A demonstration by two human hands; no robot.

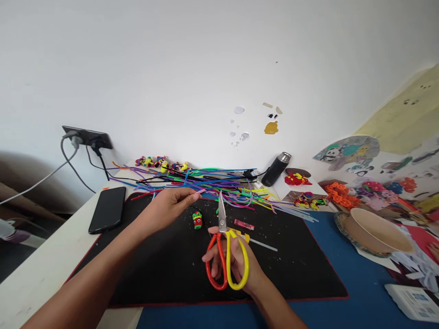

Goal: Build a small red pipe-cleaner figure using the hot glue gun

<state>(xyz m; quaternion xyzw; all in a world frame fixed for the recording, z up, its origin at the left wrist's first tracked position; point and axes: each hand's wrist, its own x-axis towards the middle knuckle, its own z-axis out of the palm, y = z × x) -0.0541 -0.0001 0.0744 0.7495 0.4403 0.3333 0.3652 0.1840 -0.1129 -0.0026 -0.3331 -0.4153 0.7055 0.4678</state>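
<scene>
My left hand [173,205] is closed in a pinch over the far edge of the black mat, with a short pale pink end of what looks like a pipe cleaner [201,191] at its fingertips. Scissors [222,223] with one red and one yellow handle lie in my right hand [245,262], blades pointing away and nearly together. Just beyond both hands spreads a pile of colourful pipe cleaners [206,179]. Between the hands, a small red and green figure with googly eyes [197,220] rests on the mat. A pink lighter-like object [244,224] lies right of the blades.
A black phone [107,210] lies at the left. Along the wall are small colourful figures [161,163] and a leaning black bottle [276,169]. At the right stand a beige bowl [380,228] and orange fuzzy pieces [339,194]. Cables hang from a wall socket [87,136].
</scene>
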